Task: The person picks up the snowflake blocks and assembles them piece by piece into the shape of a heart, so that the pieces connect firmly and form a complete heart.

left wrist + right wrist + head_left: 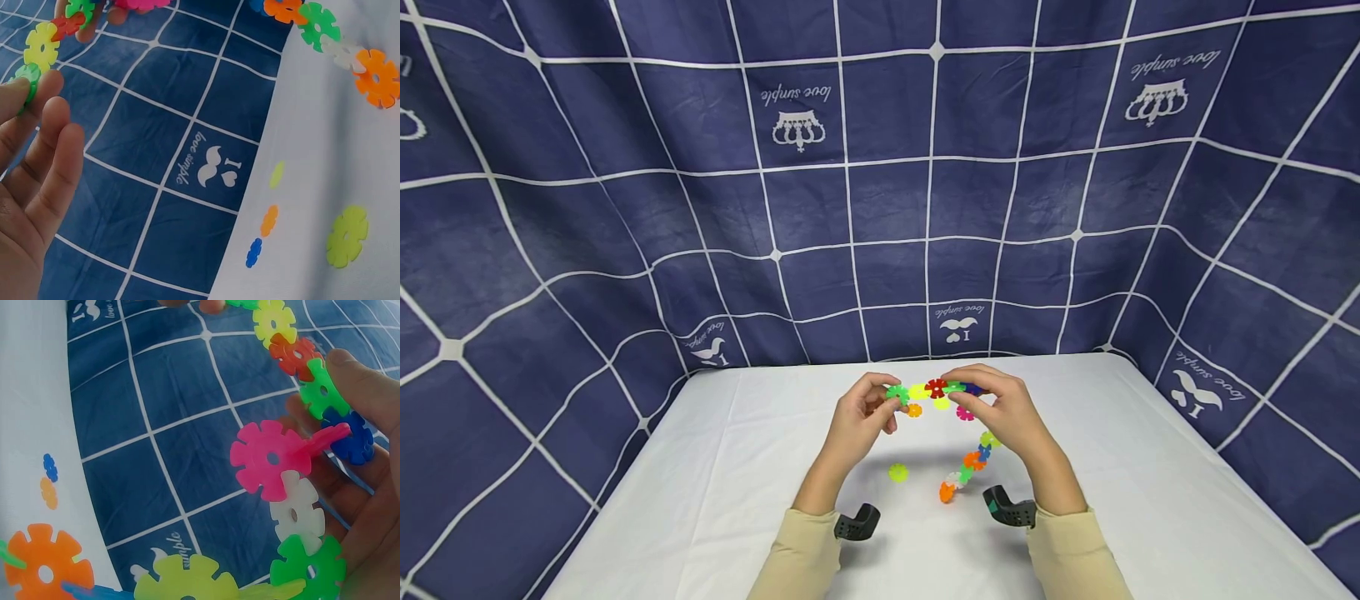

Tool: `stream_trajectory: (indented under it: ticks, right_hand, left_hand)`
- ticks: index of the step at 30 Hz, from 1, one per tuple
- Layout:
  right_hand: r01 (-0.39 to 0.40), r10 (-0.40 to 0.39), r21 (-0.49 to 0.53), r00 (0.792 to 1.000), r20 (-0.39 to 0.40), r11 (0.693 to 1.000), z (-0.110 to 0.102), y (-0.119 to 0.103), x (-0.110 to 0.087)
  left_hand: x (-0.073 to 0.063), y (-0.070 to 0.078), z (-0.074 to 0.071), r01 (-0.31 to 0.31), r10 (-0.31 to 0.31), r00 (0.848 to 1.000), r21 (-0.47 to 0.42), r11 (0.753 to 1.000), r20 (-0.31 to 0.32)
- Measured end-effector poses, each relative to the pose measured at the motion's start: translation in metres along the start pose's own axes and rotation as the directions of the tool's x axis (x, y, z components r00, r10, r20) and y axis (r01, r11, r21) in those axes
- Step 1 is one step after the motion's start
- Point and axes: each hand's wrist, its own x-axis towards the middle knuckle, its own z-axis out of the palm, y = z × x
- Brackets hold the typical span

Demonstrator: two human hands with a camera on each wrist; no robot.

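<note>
A chain of notched, flower-shaped plastic discs is stretched between both hands above the table. My left hand [853, 421] pinches the green disc [897, 394] at one end between thumb and forefinger. From there run a yellow disc [919, 392], a red disc [936, 388], a second green disc [324, 390] and a blue disc [350, 437]. My right hand [1007, 412] grips the chain around that second green disc and the blue one. Beyond it the chain bends down through a pink disc [269, 459] and a white disc [294, 515] to an orange end disc [947, 492].
On the white table [647, 500] lie a loose lime disc [898, 473], an orange disc [914, 410], a yellow disc [942, 403] and a small blue disc [254, 253]. A blue checked cloth [887, 200] hangs behind. Each wrist wears a black camera mount [859, 523].
</note>
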Motion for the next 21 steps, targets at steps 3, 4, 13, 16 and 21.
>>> stream_trajectory:
  ticks: [3, 4, 13, 16, 21]
  right_hand:
    - [0.006, -0.006, 0.001, 1.0, 0.002, 1.0, 0.0, 0.0, 0.0]
    - [0.007, -0.007, 0.004, 1.0, 0.004, 1.0, 0.0, 0.0, 0.0]
    - [0.058, -0.058, 0.019, 0.998, 0.012, 0.998, -0.001, 0.003, 0.0]
    - [0.055, -0.055, 0.02, 0.998, 0.016, 0.998, -0.001, 0.003, 0.0]
    - [0.073, -0.073, 0.028, 0.997, 0.004, 0.997, 0.0, -0.002, 0.001]
  left_hand:
    - [0.0, 0.003, 0.001, -0.013, 0.014, 1.0, 0.052, 0.999, -0.024]
    - [-0.001, 0.005, 0.001, -0.019, 0.021, 0.999, 0.071, 0.997, -0.031]
    - [-0.006, 0.036, 0.004, -0.109, 0.12, 0.991, 0.158, 0.981, -0.062]
    - [-0.006, 0.039, 0.005, -0.133, 0.144, 0.988, 0.164, 0.977, -0.059]
    - [-0.004, 0.03, 0.006, -0.156, 0.167, 0.984, 0.163, 0.974, -0.057]
